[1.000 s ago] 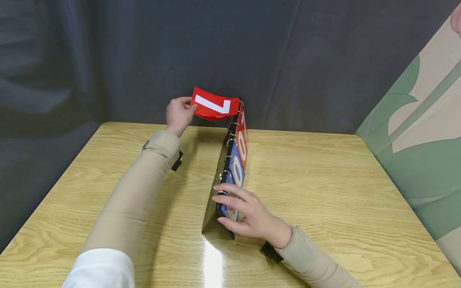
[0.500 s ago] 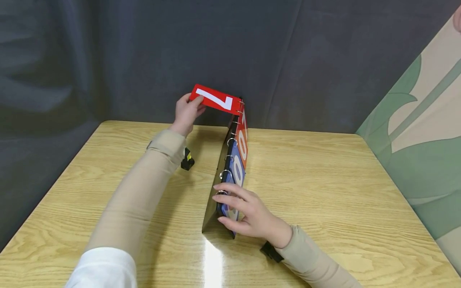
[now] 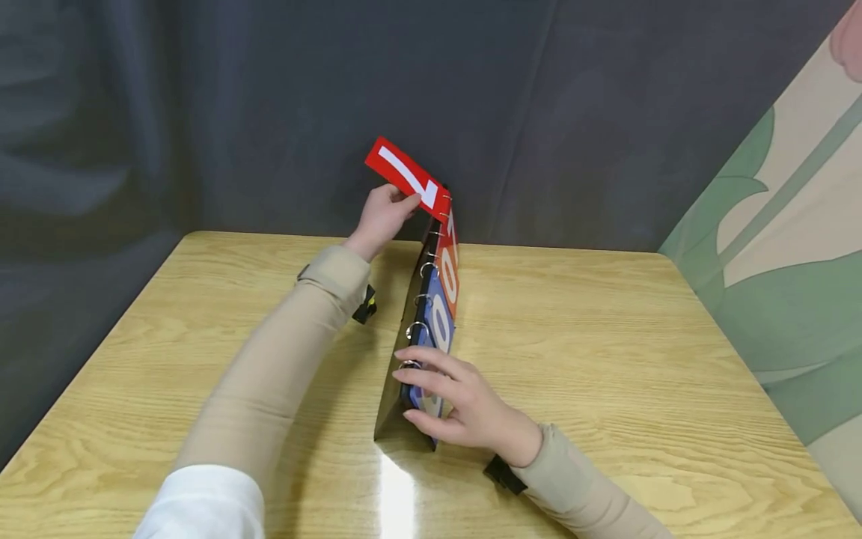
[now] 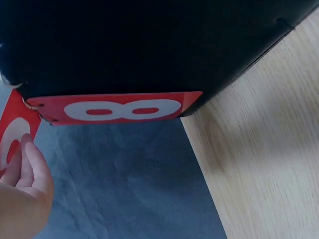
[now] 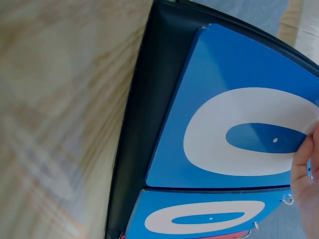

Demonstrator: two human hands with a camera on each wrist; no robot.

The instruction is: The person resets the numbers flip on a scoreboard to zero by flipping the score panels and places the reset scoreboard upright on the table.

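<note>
A tent-shaped flip scoreboard (image 3: 431,329) stands on the wooden table (image 3: 606,359), ring-bound along its top, with blue and red number cards. My left hand (image 3: 384,217) pinches a red card (image 3: 407,177) with a white digit, lifted up over the rings at the far end. In the left wrist view a red card showing 8 (image 4: 119,108) lies against the black back panel, and my fingers (image 4: 22,169) touch another red card. My right hand (image 3: 458,408) rests with spread fingers on the near end, over the blue cards (image 5: 239,124) showing 0.
Dark grey fabric (image 3: 269,105) hangs behind the table. A green and beige patterned wall (image 3: 781,247) stands at the right. Bare tabletop lies on both sides of the scoreboard.
My left hand has swung the red card upward and rightward toward the rings, from nearly flat to steeply tilted. The right hand has stayed on the near end.
</note>
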